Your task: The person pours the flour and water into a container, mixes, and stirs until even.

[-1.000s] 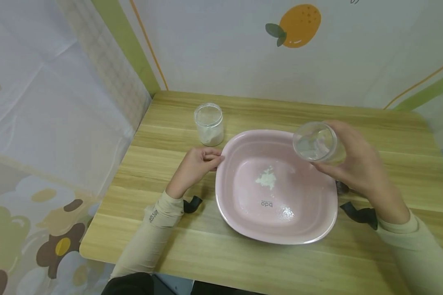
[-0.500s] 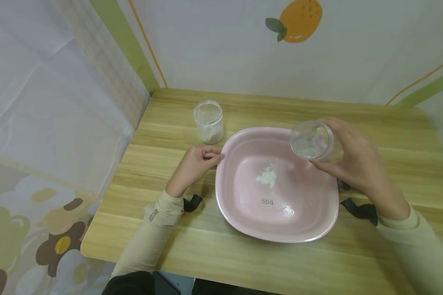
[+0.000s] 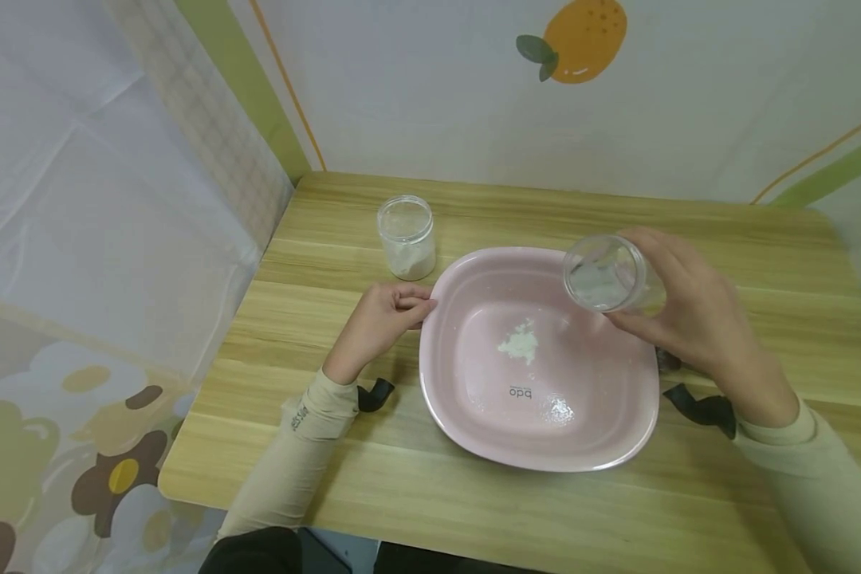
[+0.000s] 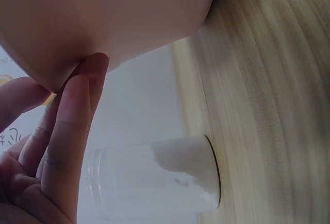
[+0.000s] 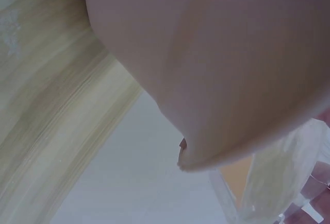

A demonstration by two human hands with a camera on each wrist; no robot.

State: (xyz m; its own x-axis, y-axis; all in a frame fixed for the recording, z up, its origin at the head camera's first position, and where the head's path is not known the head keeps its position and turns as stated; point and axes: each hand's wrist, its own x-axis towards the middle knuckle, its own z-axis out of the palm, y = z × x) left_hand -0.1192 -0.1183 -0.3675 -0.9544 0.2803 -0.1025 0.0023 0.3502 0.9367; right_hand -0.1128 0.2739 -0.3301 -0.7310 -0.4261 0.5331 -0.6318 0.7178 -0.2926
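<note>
A pink basin (image 3: 466,414) sits on the wooden table, with a small heap of white powder (image 3: 520,343) on its bottom. My left hand (image 3: 380,323) pinches the basin's left rim; in the left wrist view its thumb and fingers (image 4: 72,110) meet at that rim. My right hand (image 3: 696,319) grips a clear jar (image 3: 603,275), tilted with its mouth toward the basin, over the upper right rim. From the right wrist, the basin wall (image 5: 216,54) covers much of the view and the held jar (image 5: 278,177) shows partly behind the rim.
Behind my left hand stands another clear jar (image 3: 407,243), part filled with white powder. A dark-bristled brush (image 3: 667,361) lies right of the basin, partly hidden by my right hand. A patterned cloth wall (image 3: 438,104) rises along the table's back edge.
The held jar has shifted slightly left over the basin, and my right hand covers more of the brush. My left hand keeps its place on the rim.
</note>
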